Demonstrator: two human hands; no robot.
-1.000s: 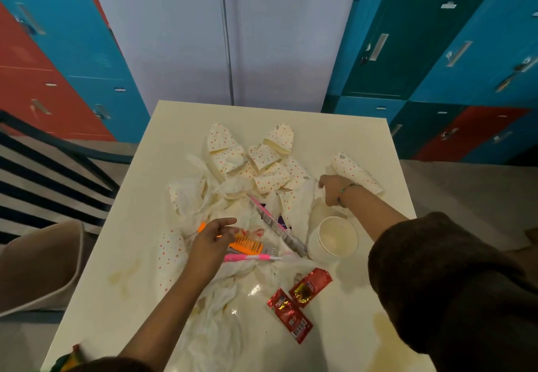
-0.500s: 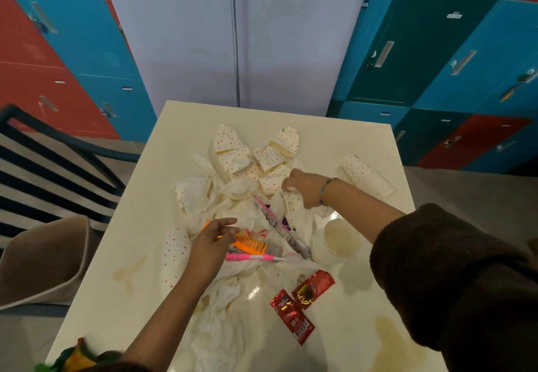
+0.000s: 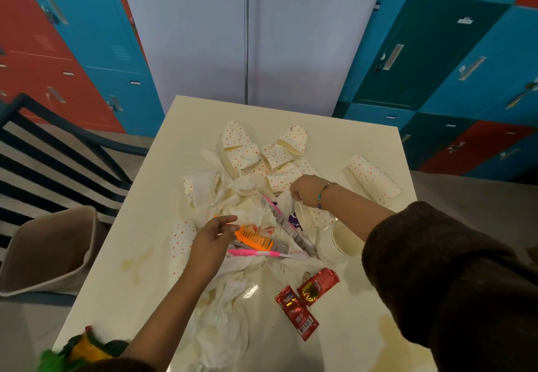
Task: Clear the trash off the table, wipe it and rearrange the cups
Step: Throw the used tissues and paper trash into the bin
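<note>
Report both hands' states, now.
Left hand: open, fingers spread by the orange comb, holding nothing.
Right hand: fingers curled, pinching white paper; tissue or cup unclear.

Cream table [image 3: 139, 226] under crumpled cups [image 3: 279, 156], tissues [image 3: 224, 310], ketchup sachets [image 3: 300, 310].

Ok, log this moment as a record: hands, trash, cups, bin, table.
left hand: open, by the orange comb
right hand: curled, seemingly pinching a dotted cup
trash: tissues, pink toothbrush, two red sachets
loose cups: heaped at the far middle
stack: cups nested, on its side, far right
bin: beside the table's left edge
table: stained, not yet wiped
</note>
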